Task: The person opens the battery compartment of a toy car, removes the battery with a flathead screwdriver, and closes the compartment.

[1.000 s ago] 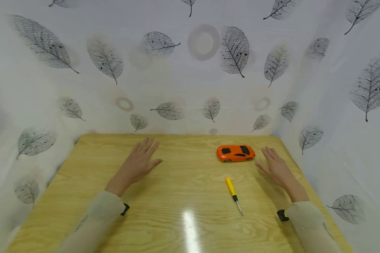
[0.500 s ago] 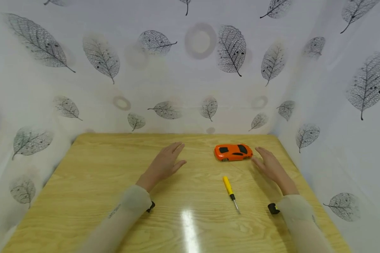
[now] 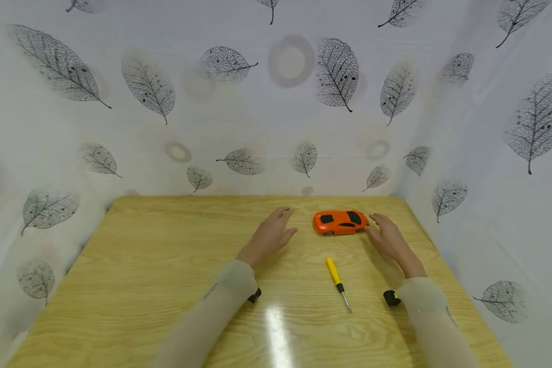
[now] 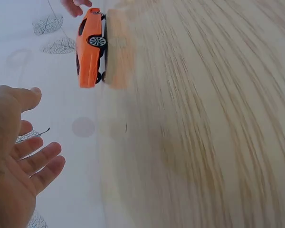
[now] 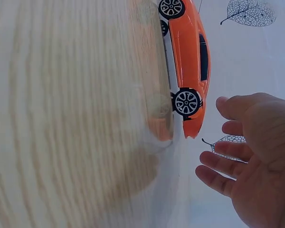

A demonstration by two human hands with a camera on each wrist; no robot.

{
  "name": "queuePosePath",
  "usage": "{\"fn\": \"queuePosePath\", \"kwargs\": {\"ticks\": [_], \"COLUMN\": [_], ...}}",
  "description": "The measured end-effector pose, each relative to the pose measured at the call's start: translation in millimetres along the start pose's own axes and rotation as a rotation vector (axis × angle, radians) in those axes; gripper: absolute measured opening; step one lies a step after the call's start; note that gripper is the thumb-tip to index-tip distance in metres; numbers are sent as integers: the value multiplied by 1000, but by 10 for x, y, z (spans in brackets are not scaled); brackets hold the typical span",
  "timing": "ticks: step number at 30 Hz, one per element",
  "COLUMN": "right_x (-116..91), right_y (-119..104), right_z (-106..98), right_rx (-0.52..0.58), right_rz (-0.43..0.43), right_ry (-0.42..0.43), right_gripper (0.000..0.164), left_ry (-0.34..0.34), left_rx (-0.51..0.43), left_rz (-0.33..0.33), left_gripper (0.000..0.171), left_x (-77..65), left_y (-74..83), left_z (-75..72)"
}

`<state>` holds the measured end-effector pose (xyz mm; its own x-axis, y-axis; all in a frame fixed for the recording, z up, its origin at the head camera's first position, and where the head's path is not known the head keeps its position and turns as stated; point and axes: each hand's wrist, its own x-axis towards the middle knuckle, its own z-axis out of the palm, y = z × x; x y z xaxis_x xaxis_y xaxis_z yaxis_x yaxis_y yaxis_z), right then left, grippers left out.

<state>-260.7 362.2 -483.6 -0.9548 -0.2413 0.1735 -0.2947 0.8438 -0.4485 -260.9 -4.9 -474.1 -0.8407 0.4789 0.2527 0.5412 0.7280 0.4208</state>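
An orange toy car (image 3: 340,223) with dark windows stands on its wheels near the back right of the wooden table (image 3: 165,286). My right hand (image 3: 389,239) is just right of the car's front end, fingers relaxed and apart from it in the right wrist view. To the car's left hovers my left hand (image 3: 268,236), thumb spread and fingers loosely extended, holding nothing. In the left wrist view a gap separates that hand (image 4: 19,156) from the car (image 4: 89,50). Nearer than the car lies a screwdriver (image 3: 336,276) with a yellow handle, its metal tip toward the front.
A white cloth (image 3: 267,117) printed with dark leaves encloses the back and both sides of the table. Both wrists carry a small black device, the left one (image 3: 255,295) and the right one (image 3: 391,298).
My left hand has moved right across the table toward the car. My right hand has shifted slightly left, closer to the car's front. Car and screwdriver have stayed in place.
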Motion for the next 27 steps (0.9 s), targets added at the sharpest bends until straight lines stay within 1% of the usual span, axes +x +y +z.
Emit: {"fn": "queuePosePath", "kwargs": {"ticks": [6, 10, 12, 15, 19, 21, 27], "right_x": [32, 45, 63, 112, 180, 198, 215], "right_y": [9, 44, 70, 85, 45, 12, -35], "right_z": [-10, -8, 13, 64, 128, 142, 165], "right_rx": [12, 2, -1, 11, 39, 45, 15], "right_rz": [4, 6, 1, -9, 2, 13, 12], "right_ry": [16, 34, 38, 38, 21, 10, 6], "right_gripper": [49, 47, 45, 44, 45, 45, 41], "left_ry": [-10, -15, -25, -51, -69, -68, -89], "left_rx": [-27, -67, -83, -80, -60, -69, -77], "left_rz": [-66, -69, -66, -67, -71, -76, -95], "left_gripper": [59, 58, 58, 60, 60, 59, 57], "left_x": [198, 290, 316, 331, 333, 336, 358], "left_y": [200, 298, 324, 343, 343, 348, 379], "left_z": [175, 324, 393, 464, 508, 512, 541]}}
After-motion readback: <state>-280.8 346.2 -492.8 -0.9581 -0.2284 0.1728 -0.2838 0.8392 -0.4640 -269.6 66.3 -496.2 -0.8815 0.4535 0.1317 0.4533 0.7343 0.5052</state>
